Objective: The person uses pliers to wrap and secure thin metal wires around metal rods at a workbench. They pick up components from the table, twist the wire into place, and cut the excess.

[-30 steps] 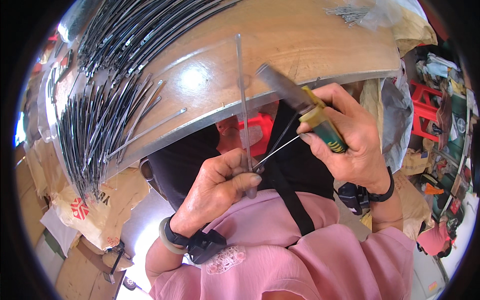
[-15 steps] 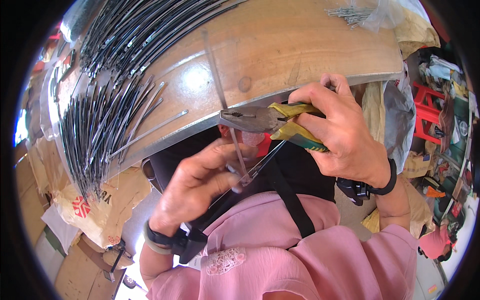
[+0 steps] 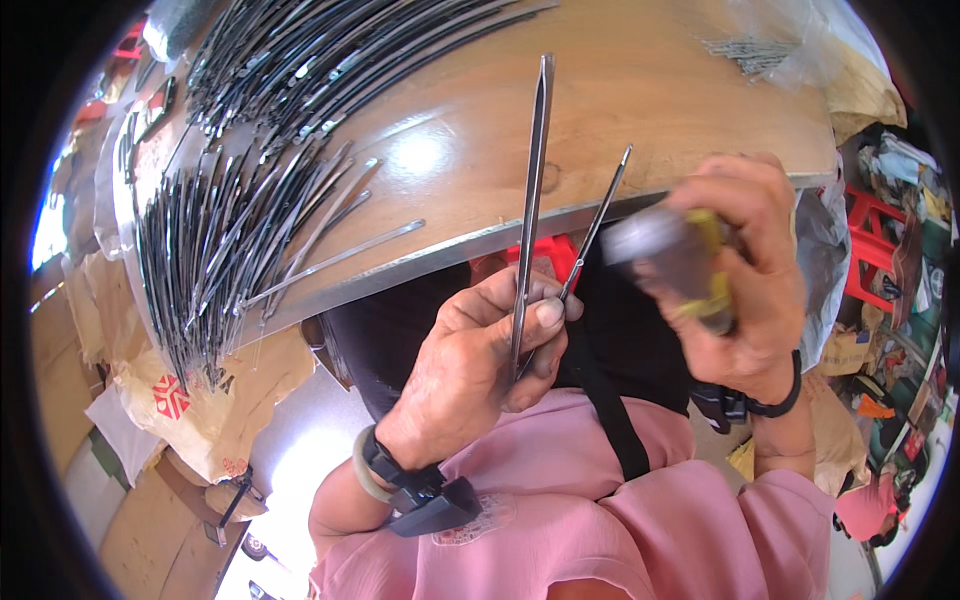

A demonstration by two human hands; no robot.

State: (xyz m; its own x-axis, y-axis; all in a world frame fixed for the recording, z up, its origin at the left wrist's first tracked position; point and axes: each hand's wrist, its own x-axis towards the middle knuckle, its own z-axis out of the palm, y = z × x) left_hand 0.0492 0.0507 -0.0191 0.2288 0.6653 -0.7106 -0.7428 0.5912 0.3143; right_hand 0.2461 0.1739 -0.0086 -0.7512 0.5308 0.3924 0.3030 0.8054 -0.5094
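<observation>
My left hand (image 3: pixel 470 360) pinches a long, thin metal strip (image 3: pixel 534 190) with a groove along it, which stands nearly upright above the table's front edge. A thinner dark metal rod (image 3: pixel 605 212) also sticks out of the same fingers, leaning to the right, with a small bright joint low on it. The fingers hide the lower ends of both. To the right, my right hand (image 3: pixel 755 290) is closed round yellow-handled pliers (image 3: pixel 655 248), smeared by motion. The plier jaws are apart from both metal pieces.
Bundles of black metal strips (image 3: pixel 215 250) lie on the left of the wooden table (image 3: pixel 660 130), with one loose strip (image 3: pixel 350 255) near its metal edge. Small metal pins (image 3: pixel 750 55) lie by a plastic bag at the far right. A red stool (image 3: pixel 875 240) stands beyond the right side.
The pliers have moved right, away from the strip that was against their jaws. My left hand has risen to the right with the metal pieces, which now stand spread apart.
</observation>
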